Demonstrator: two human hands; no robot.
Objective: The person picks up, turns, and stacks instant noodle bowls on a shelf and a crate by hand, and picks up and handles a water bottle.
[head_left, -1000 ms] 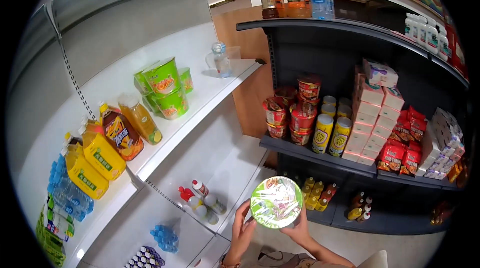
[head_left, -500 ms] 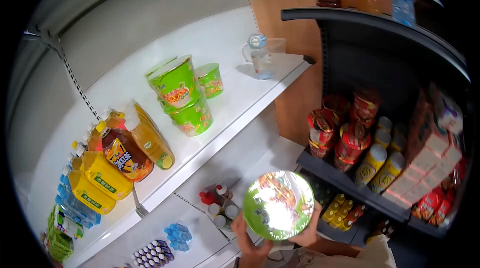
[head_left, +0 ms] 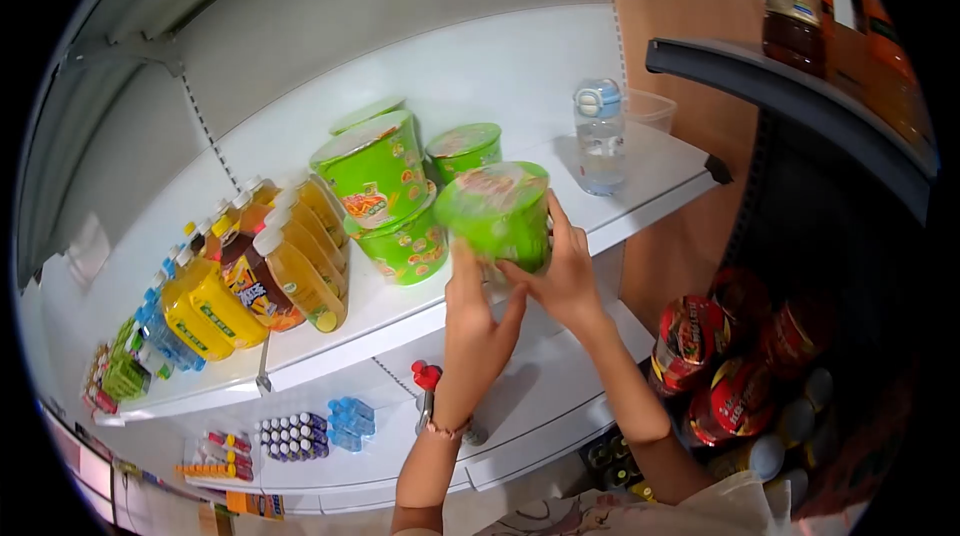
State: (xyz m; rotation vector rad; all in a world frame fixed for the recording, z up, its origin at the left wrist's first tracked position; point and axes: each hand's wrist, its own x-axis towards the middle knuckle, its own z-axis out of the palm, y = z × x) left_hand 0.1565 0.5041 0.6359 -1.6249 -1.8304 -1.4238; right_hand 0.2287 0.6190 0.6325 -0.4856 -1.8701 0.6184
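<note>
A green instant noodle tub (head_left: 497, 213), slightly blurred, is held up at the front of the upper white shelf. My left hand (head_left: 478, 301) supports its lower left side, with some fingers hidden behind it. On the tub's right side, my right hand (head_left: 562, 271) is wrapped round the wall and base. Just left and behind stands a stack of two similar tubs, the upper tub (head_left: 375, 171) resting on the lower tub (head_left: 405, 244). Another green tub (head_left: 465, 148) sits behind the held one.
Several juice and tea bottles (head_left: 303, 271) fill the shelf's left part. A clear water bottle (head_left: 601, 141) with a blue lid and a plastic container (head_left: 650, 108) stand at the right end. Red noodle tubs (head_left: 735, 396) sit on the dark rack (head_left: 790, 86). Small bottles (head_left: 293, 436) line the lower shelf.
Both hands have raised the noodle tub from below the shelf edge to shelf height, beside the stacked tubs. It has gone from lid-facing to more upright. The view has shifted.
</note>
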